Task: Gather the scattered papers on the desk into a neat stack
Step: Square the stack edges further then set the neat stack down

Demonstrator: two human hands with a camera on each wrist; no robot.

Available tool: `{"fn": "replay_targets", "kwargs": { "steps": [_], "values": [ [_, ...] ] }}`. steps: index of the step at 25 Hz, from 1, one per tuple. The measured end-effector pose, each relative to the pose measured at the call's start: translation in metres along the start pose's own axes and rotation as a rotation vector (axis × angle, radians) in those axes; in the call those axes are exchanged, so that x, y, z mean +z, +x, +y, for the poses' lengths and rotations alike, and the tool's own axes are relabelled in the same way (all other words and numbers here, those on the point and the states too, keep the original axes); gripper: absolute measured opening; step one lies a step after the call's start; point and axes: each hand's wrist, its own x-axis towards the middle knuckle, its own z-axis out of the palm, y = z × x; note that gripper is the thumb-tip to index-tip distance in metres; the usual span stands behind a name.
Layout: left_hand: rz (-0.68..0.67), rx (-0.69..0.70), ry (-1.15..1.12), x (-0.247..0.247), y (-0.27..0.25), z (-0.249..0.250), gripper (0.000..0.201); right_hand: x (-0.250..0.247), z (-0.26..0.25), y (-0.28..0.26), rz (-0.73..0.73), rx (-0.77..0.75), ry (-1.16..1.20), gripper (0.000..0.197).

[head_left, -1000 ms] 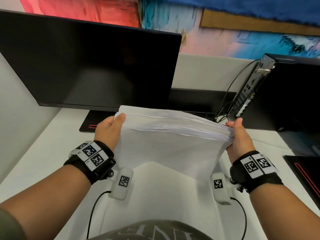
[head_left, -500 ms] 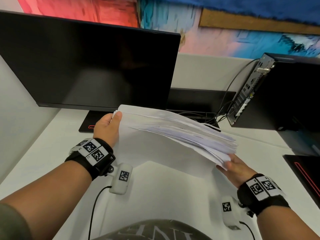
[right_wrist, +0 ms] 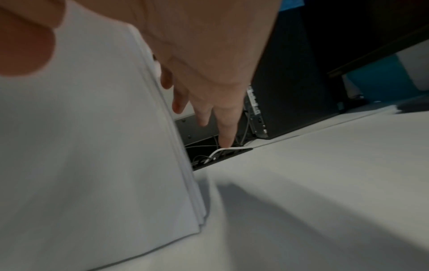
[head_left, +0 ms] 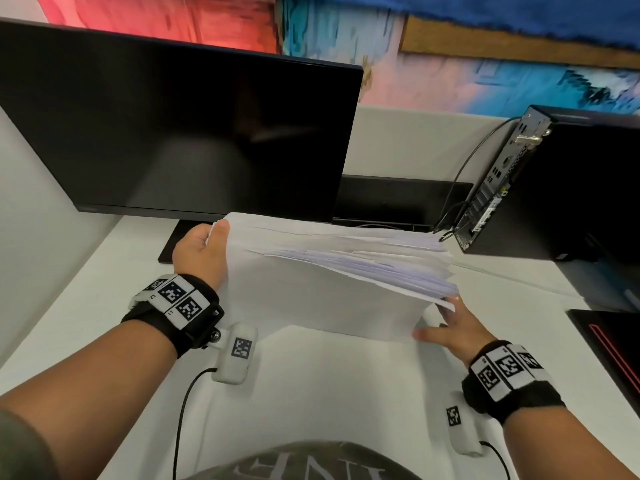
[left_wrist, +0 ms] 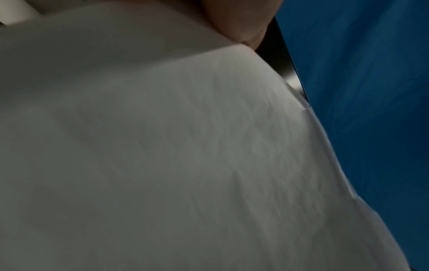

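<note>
A thick stack of white papers (head_left: 329, 292) stands on its long edge on the white desk (head_left: 86, 306), leaning back, with its sheets fanned unevenly at the right end. My left hand (head_left: 216, 235) grips the stack's upper left corner, thumb on the near face. My right hand (head_left: 446, 323) is low at the stack's right end, its fingers (right_wrist: 223, 119) straight along the sheet edges and its thumb on the near face. The left wrist view is filled by the paper stack (left_wrist: 162, 146), with a fingertip (left_wrist: 236, 22) at its top. The stack (right_wrist: 92, 128) fills the left of the right wrist view.
A dark monitor (head_left: 180, 126) stands just behind the stack. A black computer tower (head_left: 554, 188) with cables is at the back right, beside a cable slot (head_left: 391, 216). A black pad with a red line (head_left: 613, 344) lies at the right edge.
My right hand has dropped from the stack's upper right corner to its lower right end. The sheets have fanned out on the right. My left hand has kept its hold.
</note>
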Motion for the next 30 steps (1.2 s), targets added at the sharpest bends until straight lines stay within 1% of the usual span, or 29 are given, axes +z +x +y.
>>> {"fn": "replay_targets", "kwargs": {
  "steps": [1,3,5,6,7,8,9,10,11,12,14,15,16,17,18,19,20,21,23,24,26,28,30],
  "values": [
    [-0.017,0.004,-0.001,-0.001,0.0,0.0,0.051,0.005,-0.004,0.002,0.062,-0.054,-0.009,0.071],
    [-0.041,0.012,-0.015,-0.004,0.0,-0.001,0.048,0.013,-0.016,0.008,0.202,-0.17,0.06,0.062],
    [-0.056,0.017,-0.028,-0.007,0.0,-0.002,0.043,0.018,-0.025,0.015,0.311,-0.222,0.178,0.061],
    [-0.065,0.019,-0.031,-0.009,-0.001,-0.001,0.041,0.019,-0.028,0.018,0.335,-0.227,0.204,0.065],
    [-0.071,0.023,-0.028,-0.01,-0.002,-0.002,0.04,0.019,-0.026,0.023,0.344,-0.218,0.172,0.073],
    [-0.082,0.024,-0.03,-0.011,-0.002,-0.002,0.039,0.02,-0.026,0.026,0.32,-0.193,0.127,0.084],
    [-0.092,0.022,-0.041,-0.012,-0.003,-0.002,0.039,0.02,-0.027,0.027,0.261,-0.17,0.086,0.093],
    [-0.105,0.015,-0.057,-0.014,-0.002,-0.001,0.038,0.021,-0.028,0.028,0.171,-0.148,0.078,0.097],
    [-0.114,0.01,-0.065,-0.015,-0.002,-0.001,0.036,0.022,-0.028,0.029,0.103,-0.119,0.079,0.096],
    [-0.112,0.003,-0.074,-0.015,-0.001,0.0,0.033,0.023,-0.029,0.03,0.091,-0.091,0.114,0.089],
    [-0.101,-0.021,-0.128,-0.019,0.002,-0.006,0.025,0.028,-0.032,0.026,0.155,-0.023,0.203,0.067],
    [-0.134,-0.045,-0.167,-0.023,0.003,-0.011,0.027,0.031,-0.03,0.025,0.161,0.0,0.25,0.065],
    [-0.2,-0.098,-0.204,-0.027,0.002,-0.017,0.034,0.035,-0.027,0.023,0.152,0.012,0.308,0.071],
    [-0.281,-0.16,-0.218,-0.029,-0.001,-0.023,0.035,0.039,-0.025,0.022,0.151,0.014,0.375,0.077],
    [-0.347,-0.202,-0.18,-0.03,-0.006,-0.028,0.031,0.043,-0.025,0.02,0.175,0.01,0.445,0.075],
    [-0.382,-0.213,-0.102,-0.03,-0.013,-0.032,0.027,0.048,-0.027,0.017,0.218,-0.003,0.49,0.064],
    [-0.372,-0.203,-0.029,-0.028,-0.02,-0.033,0.026,0.052,-0.03,0.014,0.278,-0.018,0.505,0.049],
    [-0.317,-0.178,-0.009,-0.025,-0.029,-0.032,0.026,0.057,-0.034,0.01,0.34,-0.038,0.5,0.036],
    [-0.217,-0.137,-0.103,-0.021,-0.044,-0.022,0.016,0.065,-0.041,0.002,0.429,-0.108,0.477,0.024],
    [-0.19,-0.121,-0.166,-0.02,-0.05,-0.016,0.012,0.068,-0.043,-0.002,0.452,-0.146,0.466,0.022],
    [-0.18,-0.089,-0.234,-0.02,-0.056,-0.012,0.021,0.072,-0.043,-0.011,0.446,-0.211,0.433,0.023],
    [-0.21,-0.047,-0.213,-0.023,-0.058,-0.01,0.031,0.072,-0.04,-0.015,0.435,-0.234,0.341,0.027],
    [-0.241,-0.024,-0.216,-0.026,-0.054,-0.008,0.035,0.069,-0.039,-0.015,0.446,-0.256,0.291,0.036]
  ]
}}
